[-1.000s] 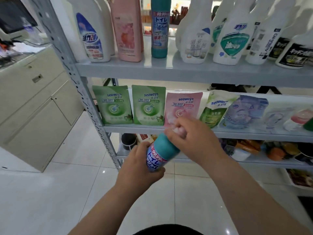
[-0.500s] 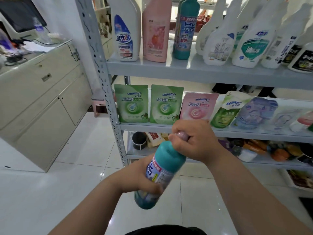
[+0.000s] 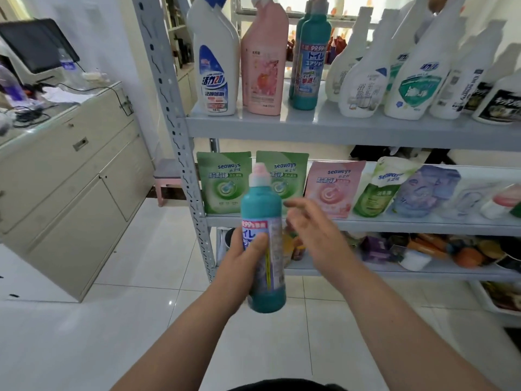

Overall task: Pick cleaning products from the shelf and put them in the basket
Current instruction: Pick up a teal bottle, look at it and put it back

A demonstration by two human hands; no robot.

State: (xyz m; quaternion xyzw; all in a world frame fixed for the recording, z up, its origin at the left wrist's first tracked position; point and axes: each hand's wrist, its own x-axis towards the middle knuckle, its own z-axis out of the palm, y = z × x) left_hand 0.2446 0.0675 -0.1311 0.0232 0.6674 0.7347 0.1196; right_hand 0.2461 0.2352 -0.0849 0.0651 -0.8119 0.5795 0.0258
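A teal cleaner bottle (image 3: 263, 244) with a pink-and-white cap stands upright in front of the shelf, and my left hand (image 3: 242, 266) grips it around the label. My right hand (image 3: 313, 235) hovers just to the bottle's right with its fingers spread and holds nothing. The grey metal shelf (image 3: 324, 128) carries more cleaning products: a matching teal bottle (image 3: 310, 60), a pink bottle (image 3: 265, 63) and a white bottle (image 3: 215, 63) on the upper level, and green and pink refill pouches (image 3: 224, 182) one level down. No basket is in view.
A beige cabinet (image 3: 64, 187) with a monitor (image 3: 36, 43) and cables stands at the left. The shelf's perforated upright (image 3: 172, 114) runs down beside my left hand. White spray bottles (image 3: 417, 74) fill the upper right. White floor tiles (image 3: 84, 334) spread below.
My right hand has let go of the bottle's cap and opened to the right. The bottle went from tilted to upright in my left hand. The camera moved closer and leftward.
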